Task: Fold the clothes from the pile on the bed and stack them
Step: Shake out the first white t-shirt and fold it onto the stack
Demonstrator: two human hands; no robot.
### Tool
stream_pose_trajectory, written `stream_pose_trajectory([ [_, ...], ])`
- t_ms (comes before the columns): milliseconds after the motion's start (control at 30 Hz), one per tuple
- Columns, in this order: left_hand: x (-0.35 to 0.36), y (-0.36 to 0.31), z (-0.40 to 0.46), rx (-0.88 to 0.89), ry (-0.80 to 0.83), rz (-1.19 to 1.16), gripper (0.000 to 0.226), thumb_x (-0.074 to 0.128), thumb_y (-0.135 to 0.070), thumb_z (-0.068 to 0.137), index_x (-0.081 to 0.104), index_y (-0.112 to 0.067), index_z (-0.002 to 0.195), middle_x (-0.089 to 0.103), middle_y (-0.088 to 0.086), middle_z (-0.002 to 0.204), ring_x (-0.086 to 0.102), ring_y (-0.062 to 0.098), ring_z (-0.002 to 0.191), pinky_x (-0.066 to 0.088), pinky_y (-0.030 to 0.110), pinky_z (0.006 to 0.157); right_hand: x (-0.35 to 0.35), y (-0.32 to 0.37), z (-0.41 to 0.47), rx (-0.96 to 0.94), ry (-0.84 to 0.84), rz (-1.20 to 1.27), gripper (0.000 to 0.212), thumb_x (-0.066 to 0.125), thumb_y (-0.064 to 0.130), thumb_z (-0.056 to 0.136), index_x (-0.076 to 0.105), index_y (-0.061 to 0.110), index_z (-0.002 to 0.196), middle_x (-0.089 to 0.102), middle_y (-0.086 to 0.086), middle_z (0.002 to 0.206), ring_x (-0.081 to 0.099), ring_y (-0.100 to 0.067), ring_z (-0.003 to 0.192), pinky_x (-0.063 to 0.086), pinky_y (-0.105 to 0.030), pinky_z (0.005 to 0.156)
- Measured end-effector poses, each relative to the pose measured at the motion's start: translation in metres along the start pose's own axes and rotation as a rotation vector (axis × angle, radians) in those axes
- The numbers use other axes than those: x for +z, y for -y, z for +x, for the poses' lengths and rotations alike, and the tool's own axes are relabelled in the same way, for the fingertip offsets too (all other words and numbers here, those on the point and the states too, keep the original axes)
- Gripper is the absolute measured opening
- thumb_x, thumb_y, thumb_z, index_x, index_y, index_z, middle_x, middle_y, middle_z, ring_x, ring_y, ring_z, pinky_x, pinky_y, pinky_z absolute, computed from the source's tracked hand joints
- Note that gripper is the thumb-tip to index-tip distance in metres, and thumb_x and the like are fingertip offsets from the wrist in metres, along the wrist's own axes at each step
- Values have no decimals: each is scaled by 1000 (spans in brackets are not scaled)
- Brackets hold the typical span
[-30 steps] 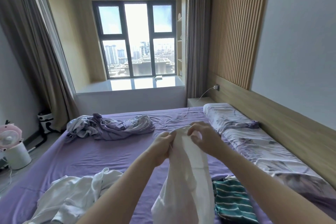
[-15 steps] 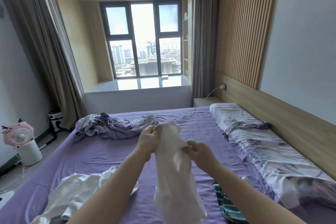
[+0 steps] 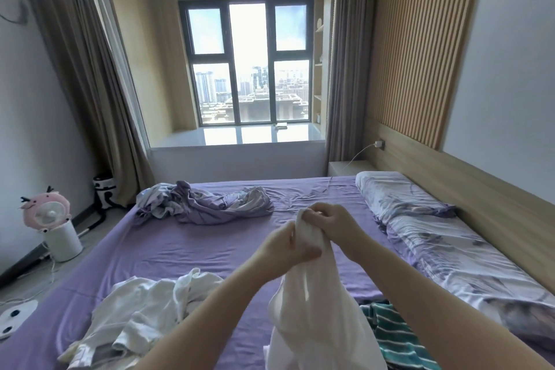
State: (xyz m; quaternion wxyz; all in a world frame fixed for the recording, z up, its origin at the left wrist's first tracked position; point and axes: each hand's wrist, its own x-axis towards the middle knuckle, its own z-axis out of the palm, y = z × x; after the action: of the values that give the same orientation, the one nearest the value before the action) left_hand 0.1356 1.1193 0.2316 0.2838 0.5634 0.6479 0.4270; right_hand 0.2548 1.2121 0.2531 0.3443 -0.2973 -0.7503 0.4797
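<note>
While my left hand (image 3: 288,248) and right hand (image 3: 333,224) pinch its bunched top edge together, the white garment (image 3: 315,315) hangs limp beneath them, seemingly light and floppy, best held at two corners.

R hand (image 3: 336,227) now above L hand (image 3: 288,246), regripping white garment (image 3: 315,309) top, seemingly.

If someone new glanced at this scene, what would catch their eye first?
Both hands, left hand and right hand, grip a white garment held up mid-frame. Behind it, a bright window overlooks a city. A crumpled white pile lies lower left on the purple bed.
</note>
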Motion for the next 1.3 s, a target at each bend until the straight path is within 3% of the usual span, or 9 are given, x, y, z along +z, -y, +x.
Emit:
stream_pose_trajectory([
  [167, 13, -8, 11, -106, -148, -249, 25, 70, -33, 85, 59, -11, 82, 60, -1, 73, 56, 5, 61, 44, 21, 54, 0, -9, -23, -76, -348, -278, 26, 69, 33, 81, 53, 18, 93, 59, 6, 89, 58, -12, 80, 46, -26, 71],
  [300, 10, -9, 18, -159, -209, -485, 16, 66, -22, 88, 61, -8, 95, 63, 7, 84, 59, 15, 71, 50, 25, 60, 17, -40, -69, 24, -255, -358, 33, 66, 54, 75, 53, 31, 94, 57, 15, 86, 56, -4, 79, 44, -23, 68],
  [600, -16, 16, 13, 4, -322, 152, 37, 62, -40, 88, 41, -21, 64, 44, -9, 58, 40, 12, 58, 33, 27, 56, -4, -45, -58, 1, -258, -63, 25, 57, 24, 92, 65, 20, 69, 43, 11, 45, 35, 0, 44, 27, -17, 45],
  [700, -28, 22, 7, -34, -316, 347, 25, 63, -41, 86, 55, -17, 90, 61, 0, 83, 55, 23, 83, 42, 33, 74, -6, -33, -44, -12, -238, -3, 25, 54, 22, 94, 61, 20, 70, 45, 12, 51, 38, -5, 52, 31, -22, 53],
  [833, -26, 18, -4, 244, -375, 371, 59, 69, -43, 81, 50, -18, 131, 53, 0, 125, 46, 14, 120, 34, 33, 105, 4, -13, -29, -63, -156, 24, 25, 50, 22, 96, 59, 24, 73, 54, 14, 61, 45, -2, 59, 36, -18, 58],
  [967, -13, 1, -4, 180, -173, 208, 63, 68, -58, 67, 51, -34, 124, 63, -12, 109, 59, 7, 98, 47, 28, 86, 6, 3, -16, -90, -139, -22, 20, 51, 20, 95, 62, 20, 78, 59, 10, 71, 51, -6, 67, 39, -22, 65],
  [1067, -10, -4, 7, 160, -206, 253, 15, 69, -36, 81, 57, -28, 84, 59, -10, 73, 54, 6, 67, 42, 21, 62, 2, 4, -13, -87, -210, -139, 12, 56, 26, 92, 63, 21, 84, 63, 9, 75, 56, -5, 71, 39, -17, 64],
  [1133, -7, -8, 13, 171, -245, 228, 37, 66, -26, 86, 41, -26, 58, 43, -10, 54, 39, 3, 53, 29, 16, 51, 2, -1, -19, -86, -260, -132, 6, 61, 31, 88, 59, 25, 89, 64, 11, 79, 60, -4, 77, 41, -13, 64],
  [1300, -4, -12, 28, 75, -288, -4, 43, 60, -21, 91, 30, -21, 60, 34, -9, 57, 30, 10, 54, 25, 25, 51, 6, -30, -42, 38, -198, -202, 24, 72, 35, 79, 51, 27, 90, 60, 11, 75, 56, -2, 69, 41, -17, 59],
])
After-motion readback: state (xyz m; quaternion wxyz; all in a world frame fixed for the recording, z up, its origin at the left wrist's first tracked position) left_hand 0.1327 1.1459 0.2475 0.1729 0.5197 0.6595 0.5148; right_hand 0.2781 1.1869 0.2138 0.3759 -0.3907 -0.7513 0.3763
